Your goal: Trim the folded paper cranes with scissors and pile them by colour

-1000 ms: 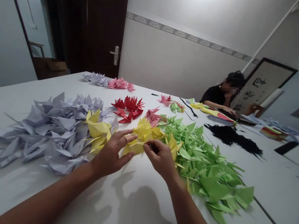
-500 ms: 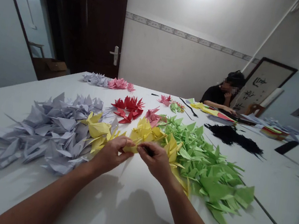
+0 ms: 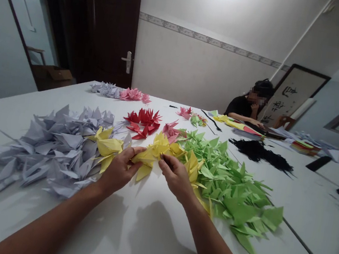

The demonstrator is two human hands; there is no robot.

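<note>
Between the thumb and fingers of my left hand is a yellow folded paper crane, its wings spread toward the right. My right hand is closed in a pinch just right of the crane; a small dark tip shows at its fingertips, too small to name. More yellow paper cranes lie behind and beside both hands, one group on the left and another on the right. A large heap of pale lilac paper cranes spreads left of my hands, and a heap of green paper cranes spreads to the right.
Red paper cranes and pink ones lie beyond my hands on the white table. Black tassels or cords lie at the right. A person sits at the far right side near papers. A table seam runs along the right.
My hands have moved apart slightly. The yellow crane, earlier gripped between both hands, is now held in my left hand with its wings showing. The view has shifted a little.
</note>
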